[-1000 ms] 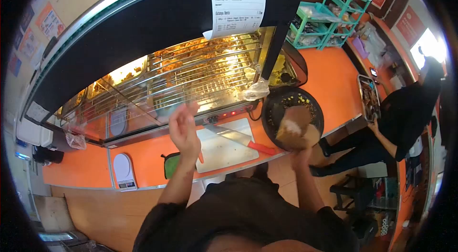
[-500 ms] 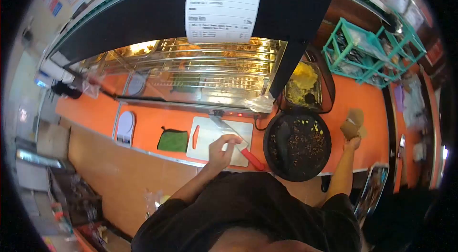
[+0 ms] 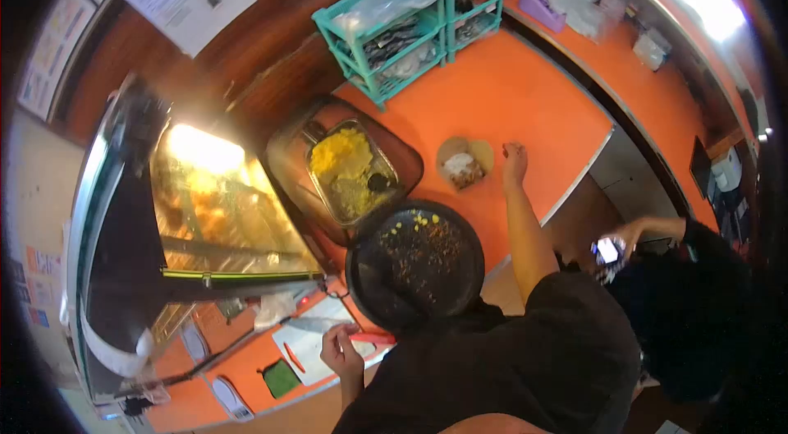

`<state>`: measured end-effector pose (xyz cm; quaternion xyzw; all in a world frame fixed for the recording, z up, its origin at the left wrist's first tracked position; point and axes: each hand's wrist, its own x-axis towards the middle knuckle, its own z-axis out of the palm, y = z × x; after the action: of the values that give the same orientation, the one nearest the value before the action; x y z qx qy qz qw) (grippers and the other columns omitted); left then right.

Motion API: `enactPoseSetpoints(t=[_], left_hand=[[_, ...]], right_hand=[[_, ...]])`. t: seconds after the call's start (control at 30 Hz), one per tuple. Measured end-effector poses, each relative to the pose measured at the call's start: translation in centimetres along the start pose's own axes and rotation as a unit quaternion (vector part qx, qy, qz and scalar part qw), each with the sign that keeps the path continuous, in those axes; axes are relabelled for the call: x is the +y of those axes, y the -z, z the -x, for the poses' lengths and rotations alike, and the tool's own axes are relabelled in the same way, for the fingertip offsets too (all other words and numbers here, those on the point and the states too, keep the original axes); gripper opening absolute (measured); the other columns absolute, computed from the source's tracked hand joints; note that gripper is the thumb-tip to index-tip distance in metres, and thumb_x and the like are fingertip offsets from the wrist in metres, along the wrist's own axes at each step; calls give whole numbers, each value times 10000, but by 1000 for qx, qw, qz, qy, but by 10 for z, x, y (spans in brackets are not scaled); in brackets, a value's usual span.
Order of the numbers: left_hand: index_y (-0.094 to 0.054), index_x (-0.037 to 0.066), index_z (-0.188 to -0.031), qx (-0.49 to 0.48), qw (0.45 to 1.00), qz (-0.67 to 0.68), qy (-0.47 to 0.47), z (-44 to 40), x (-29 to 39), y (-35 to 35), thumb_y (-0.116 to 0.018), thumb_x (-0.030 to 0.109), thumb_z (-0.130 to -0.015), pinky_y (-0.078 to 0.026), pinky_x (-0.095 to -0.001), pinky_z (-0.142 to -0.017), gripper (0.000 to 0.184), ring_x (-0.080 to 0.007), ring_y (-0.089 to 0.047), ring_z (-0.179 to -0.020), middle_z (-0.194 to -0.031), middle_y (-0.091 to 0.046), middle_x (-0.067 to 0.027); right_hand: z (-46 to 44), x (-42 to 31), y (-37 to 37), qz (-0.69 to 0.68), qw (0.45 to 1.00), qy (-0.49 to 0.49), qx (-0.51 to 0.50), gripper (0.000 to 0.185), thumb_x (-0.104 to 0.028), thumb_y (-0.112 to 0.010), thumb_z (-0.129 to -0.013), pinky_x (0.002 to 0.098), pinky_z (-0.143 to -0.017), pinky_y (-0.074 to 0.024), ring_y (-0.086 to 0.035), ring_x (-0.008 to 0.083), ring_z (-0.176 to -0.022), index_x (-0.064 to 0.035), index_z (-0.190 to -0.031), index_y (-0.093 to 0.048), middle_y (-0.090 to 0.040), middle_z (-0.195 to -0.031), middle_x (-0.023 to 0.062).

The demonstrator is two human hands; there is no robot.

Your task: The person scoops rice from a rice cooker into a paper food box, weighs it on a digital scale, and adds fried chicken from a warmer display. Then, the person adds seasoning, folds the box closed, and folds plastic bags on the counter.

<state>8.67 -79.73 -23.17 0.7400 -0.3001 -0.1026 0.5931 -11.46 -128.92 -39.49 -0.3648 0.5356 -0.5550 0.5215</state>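
Observation:
On the orange counter at right stands a brown paper box [image 3: 465, 163], its flaps open, with white and brown food inside. My right hand [image 3: 515, 163] is just right of the box, apart from it, fingers curled together and nothing visible in them. My left hand [image 3: 342, 354] is palm up with loosely bent fingers, over the white cutting board [image 3: 316, 341]. Beside its fingertips lies a knife with a red handle [image 3: 373, 338], blade across the board. A large black round pan [image 3: 410, 286] holding dark crumbs and yellow bits sits between my hands.
Behind the pan is a metal tray [image 3: 361, 188] of yellow food. A lit glass display case [image 3: 230, 212] rises at left. Teal basket racks [image 3: 386, 48] stand at the back. A green cloth [image 3: 280, 379] lies left of the board. Another person's hand [image 3: 630, 235] holds a phone at right.
My view has swung to the right. My right hand has let go of the paper box, which now stands on the counter. My left hand stays by the knife and board.

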Motion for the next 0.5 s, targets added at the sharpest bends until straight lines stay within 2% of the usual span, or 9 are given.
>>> enactPoseSetpoints(t=[0.07,0.1,0.13,0.17,0.23,0.3,0.33,0.4,0.5], left_hand=[[-572,-44,-964,-6,999,-46,16,-6,14,-6,-497,58,-959,-530,-317,-729,127,-192,-639,-761,-837,-652,-143],[-578,-41,-939,-11,999,-31,22,-10,18,-13,-499,68,-958,-525,-313,-714,136,-189,-630,-747,-825,-647,-142],[-580,-45,-919,-40,993,-114,9,-7,6,-6,-491,77,-960,-518,-309,-699,155,-189,-622,-737,-812,-638,-142],[-579,-49,-906,-35,994,-102,6,-6,-6,-6,-495,82,-959,-513,-307,-688,164,-190,-620,-729,-801,-629,-142],[-561,-28,-962,-31,997,-64,31,-9,-10,-18,-481,96,-971,-506,-281,-656,148,-159,-603,-675,-764,-628,-110],[-566,-33,-986,-41,998,-25,39,-7,-30,-17,-491,110,-977,-509,-278,-657,161,-156,-607,-679,-782,-632,-111],[-573,-42,-956,-61,997,-44,25,-12,-17,-22,-497,92,-966,-513,-294,-668,154,-177,-617,-692,-773,-634,-127],[-579,-56,-949,-100,993,-60,4,-20,5,-32,-509,70,-953,-520,-313,-682,144,-197,-634,-708,-776,-652,-145],[-624,-39,-869,-93,995,-12,27,-22,-18,-36,-533,104,-948,-513,-295,-676,187,-192,-650,-715,-777,-671,-131]], right_hand=[[-21,-11,-10,-2,996,74,49,334,-274,-563,-874,329,-756,-433,-528,180,-839,-30,-1102,-578,-583,-960,74],[-27,-13,-12,51,999,-12,8,304,-275,-533,-890,342,-769,-442,-549,196,-861,-34,-1069,-585,-595,-969,88],[-57,18,-3,282,957,61,-38,292,-280,-501,-906,367,-784,-452,-572,230,-907,-40,-1044,-595,-607,-979,118],[-89,50,6,489,858,149,-47,292,-285,-469,-921,392,-799,-463,-594,264,-954,-46,-1019,-605,-619,-989,147],[-67,25,6,326,943,45,51,256,-237,-495,-906,423,-807,-486,-619,309,-856,-24,-953,-630,-655,-1002,159],[-39,-13,14,240,966,-98,-16,213,-216,-524,-898,378,-743,-496,-618,241,-793,-31,-936,-624,-645,-911,111],[-32,-11,20,237,966,-105,-13,213,-216,-524,-898,378,-743,-496,-618,241,-793,-31,-936,-624,-645,-911,111],[-9,-5,31,5,991,-125,-42,190,-201,-528,-905,318,-678,-493,-607,182,-751,-34,-938,-614,-625,-855,73],[37,-1,54,-11,991,-126,-41,195,-195,-508,-925,294,-641,-492,-607,176,-752,-26,-949,-605,-629,-858,82]])
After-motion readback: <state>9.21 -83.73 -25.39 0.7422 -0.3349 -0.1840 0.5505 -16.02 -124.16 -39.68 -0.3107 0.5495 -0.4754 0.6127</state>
